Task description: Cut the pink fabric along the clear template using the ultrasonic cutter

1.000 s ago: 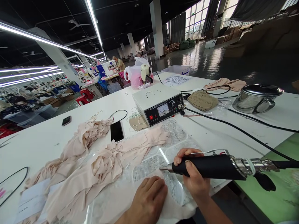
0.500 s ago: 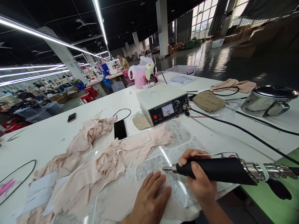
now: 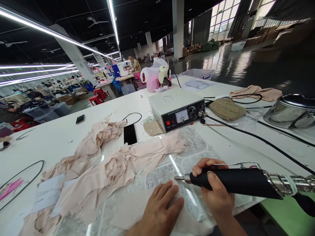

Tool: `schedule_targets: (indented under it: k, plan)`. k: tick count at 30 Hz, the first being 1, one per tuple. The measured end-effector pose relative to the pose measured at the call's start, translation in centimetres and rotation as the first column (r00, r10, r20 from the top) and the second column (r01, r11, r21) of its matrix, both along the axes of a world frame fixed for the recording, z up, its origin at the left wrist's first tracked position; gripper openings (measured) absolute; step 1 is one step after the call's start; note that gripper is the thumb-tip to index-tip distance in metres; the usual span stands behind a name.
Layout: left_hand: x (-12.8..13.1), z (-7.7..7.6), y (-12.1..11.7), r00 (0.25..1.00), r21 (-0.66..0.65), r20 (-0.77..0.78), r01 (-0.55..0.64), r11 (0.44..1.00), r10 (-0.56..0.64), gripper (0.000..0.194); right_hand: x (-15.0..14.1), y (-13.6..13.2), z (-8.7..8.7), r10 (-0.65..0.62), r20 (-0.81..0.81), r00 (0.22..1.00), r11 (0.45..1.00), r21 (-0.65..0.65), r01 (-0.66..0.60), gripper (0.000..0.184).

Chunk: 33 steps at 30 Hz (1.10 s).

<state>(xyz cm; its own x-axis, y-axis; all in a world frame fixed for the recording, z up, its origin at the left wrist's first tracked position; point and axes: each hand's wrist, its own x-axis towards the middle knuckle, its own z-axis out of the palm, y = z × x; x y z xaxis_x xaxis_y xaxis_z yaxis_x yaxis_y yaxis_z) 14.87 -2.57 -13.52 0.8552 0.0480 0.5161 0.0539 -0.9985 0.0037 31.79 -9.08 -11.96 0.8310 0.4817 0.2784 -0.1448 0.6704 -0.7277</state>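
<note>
Left hand [image 3: 162, 206] flat, fingers extended — likely pinning the cloth [image 3: 133, 206] on the clear sheet [image 3: 157, 173]. Right hand [image 3: 218, 190] wrapped round the black tool [image 3: 241, 180] — tip near left fingertips, presumably for control.

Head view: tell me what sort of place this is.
Most likely a garment-sewing workshop. A sewing machine stands in the background with a person at it, pale pink fabric pieces lie heaped on the white worktable, and long strip lights run overhead.
</note>
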Motion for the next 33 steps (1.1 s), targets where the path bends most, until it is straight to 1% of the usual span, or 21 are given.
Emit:
schedule_targets:
  k: [5, 9, 12, 15, 22, 30, 33]
  plan:
    - [-0.1, 0.1, 0.0, 0.999, 0.005, -0.033, -0.007, 1.000, 0.007, 0.024, 0.3, -0.3, -0.1, 0.015, -0.029, 0.999, 1.000, -0.006, -0.016, 0.007]
    - [-0.2, 0.1, 0.0, 0.999, -0.003, -0.051, -0.014, 1.000, 0.014, 0.023, 0.4, -1.1, 0.3, 0.021, -0.080, 0.997, 1.000, 0.009, -0.020, 0.010]
    - [-0.1, 0.1, -0.1, 0.999, -0.003, -0.053, -0.012, 1.000, 0.012, 0.022, 0.4, -1.5, 0.8, 0.016, -0.056, 0.998, 0.999, 0.034, -0.014, 0.011]
    - [0.0, 0.2, -0.1, 1.000, 0.000, -0.024, -0.008, 1.000, 0.008, 0.022, 0.3, -1.5, 1.0, 0.037, -0.032, 0.999, 0.999, 0.030, -0.036, 0.011]
    - [0.2, 0.3, 0.0, 1.000, 0.013, 0.012, -0.006, 1.000, 0.005, 0.025, 0.2, -1.2, 0.5, 0.050, -0.037, 0.998, 0.998, 0.034, -0.048, 0.008]
    - [-0.1, -0.6, 0.4, 0.999, 0.017, 0.034, 0.023, 1.000, -0.023, 0.024, 0.2, -0.8, -0.2, 0.057, -0.037, 0.998, 0.997, 0.052, -0.055, 0.008]
    - [-0.3, -0.9, 0.5, 0.999, 0.011, 0.028, 0.021, 1.000, -0.021, 0.024, 0.1, -0.8, -0.2, 0.072, -0.009, 0.997, 0.996, 0.055, -0.071, 0.007]
